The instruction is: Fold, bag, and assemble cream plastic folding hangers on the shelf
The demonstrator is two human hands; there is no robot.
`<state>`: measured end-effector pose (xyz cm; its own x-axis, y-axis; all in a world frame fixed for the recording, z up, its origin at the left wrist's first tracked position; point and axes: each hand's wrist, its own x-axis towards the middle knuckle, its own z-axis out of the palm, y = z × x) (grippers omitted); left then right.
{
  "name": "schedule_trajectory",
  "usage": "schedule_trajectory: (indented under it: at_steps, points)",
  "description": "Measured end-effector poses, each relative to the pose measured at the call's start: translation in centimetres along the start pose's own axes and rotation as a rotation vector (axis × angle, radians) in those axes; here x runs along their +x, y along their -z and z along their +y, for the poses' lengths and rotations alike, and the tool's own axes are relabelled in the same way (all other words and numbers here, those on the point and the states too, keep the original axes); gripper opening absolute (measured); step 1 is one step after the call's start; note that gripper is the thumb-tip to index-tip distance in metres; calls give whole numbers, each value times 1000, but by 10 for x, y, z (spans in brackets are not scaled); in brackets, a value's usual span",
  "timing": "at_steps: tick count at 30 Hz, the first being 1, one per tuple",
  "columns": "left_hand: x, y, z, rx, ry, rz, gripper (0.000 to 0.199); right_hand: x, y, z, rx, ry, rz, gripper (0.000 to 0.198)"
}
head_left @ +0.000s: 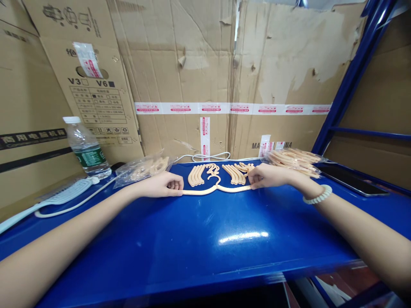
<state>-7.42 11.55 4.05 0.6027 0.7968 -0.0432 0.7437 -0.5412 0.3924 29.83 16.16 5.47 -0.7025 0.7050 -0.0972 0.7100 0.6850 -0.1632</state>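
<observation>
A beige clothes hanger (201, 192) lies low over the blue tabletop, its two curved arms meeting under a small hook (213, 180). My left hand (165, 185) is closed on the hanger's left end, fingers curled. At the opposite end my right hand (268, 175) pinches the other tip, a pale bead bracelet on that wrist. Just behind the hanger, several loose curved hanger arms (196, 175) lie side by side on the left. A matching row of hanger arms (234, 174) rests on the right, with loose hooks (212, 168) between the rows and more hooks (242, 166) near my right fingers.
Clear plastic bags of hooks (146, 168) and of hanger arms (292, 160) lie at the back. On the left are a water bottle (88, 147) and a light blue hairbrush (66, 192); a dark phone (353, 179) lies right. Cardboard (183, 77) walls the blue table (180, 244).
</observation>
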Motion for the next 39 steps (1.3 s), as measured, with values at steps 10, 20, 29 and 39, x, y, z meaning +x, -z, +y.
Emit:
schedule_trajectory:
  at_steps: [10, 20, 29, 39]
  points:
    - [1, -1, 1, 22, 0, 11, 27, -1, 1, -4, -15, -20, 10, 10]
    - [2, -4, -5, -34, 7, 44, 28, 1, -1, -2, -39, -19, 16, 11]
    - [2, -4, -2, -49, 21, 52, 28, 1, -2, -2, -40, -23, 21, 9]
    - [1, -4, -1, -58, 37, 46, 27, 2, -2, -3, -48, -34, 38, 8]
